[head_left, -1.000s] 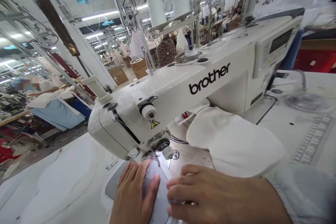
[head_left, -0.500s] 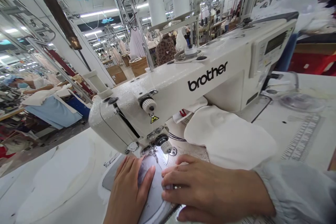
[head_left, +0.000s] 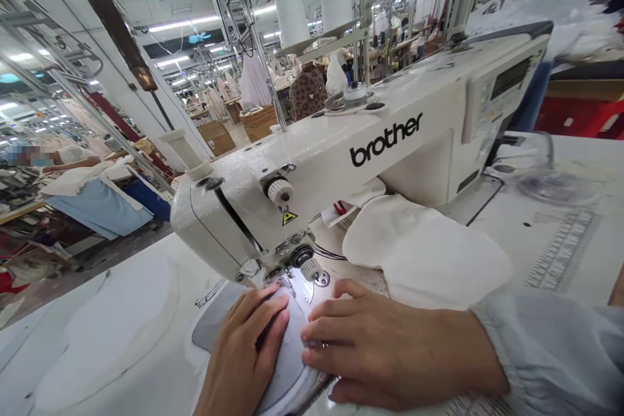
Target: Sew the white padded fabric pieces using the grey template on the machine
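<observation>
Both my hands rest on a rounded grey-lilac fabric piece (head_left: 287,364) just in front of the presser foot and needle (head_left: 283,283) of a white Brother sewing machine (head_left: 336,156). My left hand (head_left: 241,351) lies on its left side with the fingers curved over it. My right hand (head_left: 370,351) presses its right side, and a pale grey sleeve (head_left: 550,344) covers that wrist. A folded white fabric bundle (head_left: 424,253) sits behind my right hand. The fabric's lower edge is partly hidden by my hands.
White cloth pieces (head_left: 102,331) lie on the white work table (head_left: 560,247) left of the machine. Thread cones (head_left: 291,13) stand above it, and a clear round plastic part (head_left: 550,185) lies to the right. A co-worker (head_left: 63,156) sits beyond, left, behind pale blue cloth (head_left: 100,208).
Both hands have moved slightly toward the needle since the oldest frame, taking the fabric with them. My left fingers have shifted on the fabric. The view has turned slightly.
</observation>
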The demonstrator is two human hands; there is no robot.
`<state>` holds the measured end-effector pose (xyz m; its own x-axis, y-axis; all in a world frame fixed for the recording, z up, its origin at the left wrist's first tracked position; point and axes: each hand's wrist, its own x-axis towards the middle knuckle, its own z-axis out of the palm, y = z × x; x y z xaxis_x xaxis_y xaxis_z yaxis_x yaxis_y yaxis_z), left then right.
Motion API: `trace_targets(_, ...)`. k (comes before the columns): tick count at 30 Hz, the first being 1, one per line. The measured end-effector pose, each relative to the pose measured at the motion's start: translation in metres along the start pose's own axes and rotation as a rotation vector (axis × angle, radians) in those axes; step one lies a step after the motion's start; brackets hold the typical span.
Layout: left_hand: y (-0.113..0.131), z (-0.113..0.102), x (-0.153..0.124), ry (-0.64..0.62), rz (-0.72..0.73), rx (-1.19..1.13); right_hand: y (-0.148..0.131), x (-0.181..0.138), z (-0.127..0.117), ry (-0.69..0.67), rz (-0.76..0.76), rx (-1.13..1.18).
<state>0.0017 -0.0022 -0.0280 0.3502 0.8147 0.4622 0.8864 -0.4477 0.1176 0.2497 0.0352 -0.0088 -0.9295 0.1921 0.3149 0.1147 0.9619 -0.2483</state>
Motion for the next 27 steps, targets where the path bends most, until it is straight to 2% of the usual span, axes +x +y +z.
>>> trace_targets(8, -0.005, 0.000, 0.002, -0.024, -0.046, -0.005, 0.002, 0.004, -0.004, -0.021, 0.018, -0.004)
trace_targets(13, -0.007, 0.001, 0.004, -0.020, -0.048, 0.016, 0.005, 0.005, -0.001, 0.020, 0.020, 0.005)
trace_targets(18, -0.008, -0.003, 0.009, -0.025, 0.031, -0.027, 0.007, 0.005, 0.000, 0.044, 0.035, -0.007)
trace_targets(24, -0.004, -0.020, 0.008, -0.185, 0.184, -0.108, 0.006, 0.005, 0.001, 0.041, 0.104, -0.057)
trace_targets(27, -0.004, -0.021, 0.007, -0.153, 0.191, -0.070, 0.006, 0.006, 0.002, 0.043, 0.140, -0.087)
